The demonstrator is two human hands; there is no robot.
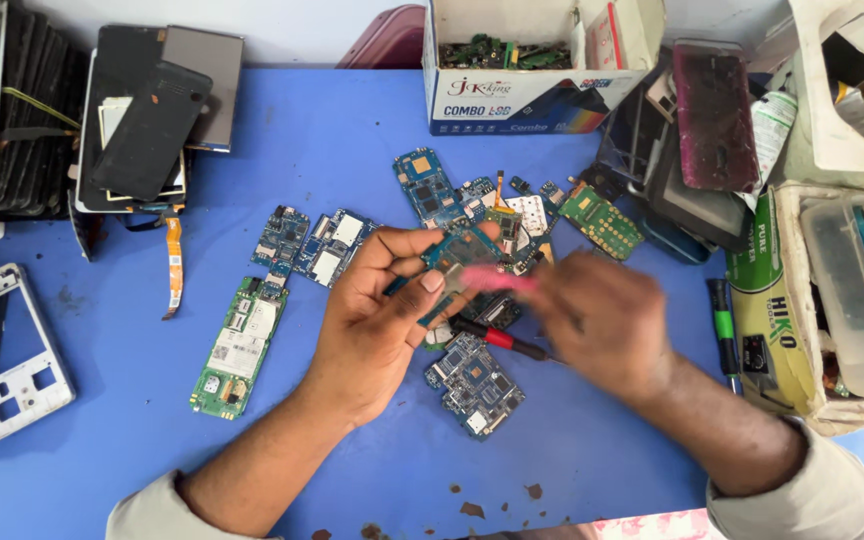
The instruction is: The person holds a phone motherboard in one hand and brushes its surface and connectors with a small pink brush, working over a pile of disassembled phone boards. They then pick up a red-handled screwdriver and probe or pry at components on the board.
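Right now the left hand (372, 320) pinches a small blue circuit board (462, 250) between thumb and fingertips, its long axis running toward the right hand (602, 320). That hand is blurred, apparently closed on something pink (497, 281); what it is can't be made out. A red-handled tool (497, 337) lies beneath on the tabletop (102, 460).

Blue bench (352, 130), scuffed, with brown crumbs along its near edge.
Long green circuit board (235, 348), flat, left of centre.
Two small blue circuit boards (314, 243), side by side, just beyond the green one.
Square blue circuit board (476, 385), near centre front.
Green keypad board (601, 219), tilted, beside a heap of mixed boards.
White plastic phone frame (7, 355), at left edge.
Stack of dark phone screens (147, 115), far left corner.
Open white cardboard box (512, 95), at the back, holding green parts.
Green-handled screwdriver (723, 330), at right, beside a cluttered white tray (802, 300).
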